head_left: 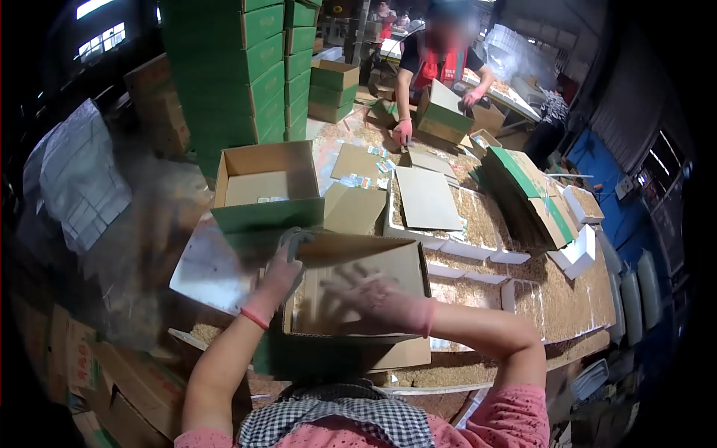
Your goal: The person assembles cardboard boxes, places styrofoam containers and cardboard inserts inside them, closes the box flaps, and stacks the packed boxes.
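An open cardboard box (351,249) with green outer sides stands right in front of me, its brown inside showing. My left hand (282,275), in a thin pinkish glove, grips the box at its left rim; the greyish fingertips are somewhat blurred. Over the box's inside, my right hand (385,300), gloved too, has its fingers spread and pointing left. It is smeared by motion, and I cannot tell whether it touches the cardboard panel (317,297) inside. Just beyond the left hand sits a second open green box (269,207) with small printed cards in it.
Tall stacks of green boxes (224,82) rise at the back left. Across the table a co-worker (441,63) handles another green box (446,119). White trays of brown granular material (478,235), a grey board (427,198) and folded cartons (526,198) lie to the right.
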The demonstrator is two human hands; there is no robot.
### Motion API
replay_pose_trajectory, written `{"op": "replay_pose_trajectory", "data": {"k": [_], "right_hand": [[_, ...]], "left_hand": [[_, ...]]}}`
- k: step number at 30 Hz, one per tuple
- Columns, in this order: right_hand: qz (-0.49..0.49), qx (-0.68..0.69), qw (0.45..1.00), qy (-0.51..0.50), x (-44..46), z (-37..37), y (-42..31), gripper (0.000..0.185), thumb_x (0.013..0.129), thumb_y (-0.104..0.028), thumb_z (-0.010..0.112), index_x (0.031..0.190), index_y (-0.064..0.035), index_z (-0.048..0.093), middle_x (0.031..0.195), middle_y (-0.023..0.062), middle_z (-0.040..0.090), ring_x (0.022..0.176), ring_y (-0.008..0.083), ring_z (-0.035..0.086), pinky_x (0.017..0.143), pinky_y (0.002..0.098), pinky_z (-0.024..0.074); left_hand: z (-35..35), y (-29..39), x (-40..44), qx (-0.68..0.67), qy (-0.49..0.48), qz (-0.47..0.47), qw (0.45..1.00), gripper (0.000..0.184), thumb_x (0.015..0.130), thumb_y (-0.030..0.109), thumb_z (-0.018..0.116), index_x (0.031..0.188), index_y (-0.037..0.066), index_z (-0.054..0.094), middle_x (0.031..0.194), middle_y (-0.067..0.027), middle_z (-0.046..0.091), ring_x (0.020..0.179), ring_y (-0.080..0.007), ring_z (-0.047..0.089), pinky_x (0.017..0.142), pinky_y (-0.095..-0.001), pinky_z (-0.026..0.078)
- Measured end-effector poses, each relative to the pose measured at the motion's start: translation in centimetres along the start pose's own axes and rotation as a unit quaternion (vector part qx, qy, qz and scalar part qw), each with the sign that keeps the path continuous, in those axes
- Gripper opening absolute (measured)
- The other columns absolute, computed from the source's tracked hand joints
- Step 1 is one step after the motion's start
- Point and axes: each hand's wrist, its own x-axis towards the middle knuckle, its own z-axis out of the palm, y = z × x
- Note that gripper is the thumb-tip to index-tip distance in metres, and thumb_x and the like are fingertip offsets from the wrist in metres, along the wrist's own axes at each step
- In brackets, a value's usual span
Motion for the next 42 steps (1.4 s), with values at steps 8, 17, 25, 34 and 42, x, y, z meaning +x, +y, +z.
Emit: {"op": "replay_pose_trajectory", "data": {"k": [8, 17, 25, 34, 42], "right_hand": [[-0.060, 0.075, 0.976, 0.197, -5.0, 0.5, 5.6, 0.069, 0.078, -0.039, 0.072, 0.136, -0.0107, 0.047, 0.138, 0.0152, 0.048, 0.121, 0.0337, 0.052, 0.103, 0.0454, 0.0400], [-0.086, 0.022, 0.922, 0.376, -1.8, 10.5, 7.7, 0.058, 0.081, -0.029, 0.065, 0.133, -0.0102, 0.047, 0.139, 0.0203, 0.040, 0.131, 0.0437, 0.032, 0.113, 0.0513, 0.0242], [0.195, 0.599, 0.674, 0.386, -3.9, 17.4, 9.0, 0.083, 0.086, -0.043, 0.066, 0.141, 0.0082, 0.029, 0.142, 0.0226, 0.037, 0.131, 0.0294, 0.038, 0.107, 0.0362, 0.0321], [0.014, 0.646, 0.516, 0.562, -7.5, -4.2, 14.1, 0.050, 0.091, -0.026, 0.059, 0.132, 0.0012, 0.047, 0.127, 0.0053, 0.054, 0.116, 0.0178, 0.051, 0.098, 0.0328, 0.0421], [0.026, 0.695, 0.611, 0.379, 15.4, -3.3, 22.6, 0.054, 0.099, -0.028, 0.047, 0.140, 0.0052, 0.037, 0.145, 0.0138, 0.040, 0.134, 0.0231, 0.039, 0.114, 0.0344, 0.0267]], "left_hand": [[-4.3, -0.5, -2.6, -0.057, -0.038, -0.050, 0.996, 0.041, 0.088, 0.009, 0.056, 0.128, 0.004, 0.047, 0.131, -0.0140, 0.047, 0.123, -0.0254, 0.046, 0.104, -0.0313, 0.036], [2.8, -2.1, -6.8, 0.248, -0.074, -0.147, 0.955, 0.108, 0.072, 0.045, 0.076, 0.146, -0.001, 0.013, 0.135, -0.0250, 0.045, 0.119, -0.0398, 0.050, 0.102, -0.0403, 0.041], [1.2, -6.1, -7.0, 0.224, -0.134, -0.014, 0.965, 0.105, 0.076, 0.035, 0.077, 0.146, -0.003, 0.009, 0.129, -0.0249, 0.052, 0.119, -0.0332, 0.054, 0.100, -0.0411, 0.043], [-8.3, -0.6, -0.6, 0.038, 0.186, 0.110, 0.976, 0.058, 0.088, 0.025, 0.064, 0.137, 0.005, 0.041, 0.133, -0.0107, 0.050, 0.117, -0.0273, 0.051, 0.097, -0.0367, 0.045], [-13.9, -13.6, 4.6, -0.137, 0.171, 0.016, 0.976, 0.074, 0.080, 0.014, 0.070, 0.143, 0.006, 0.032, 0.132, -0.0093, 0.050, 0.119, -0.0193, 0.050, 0.103, -0.0326, 0.041]]}}
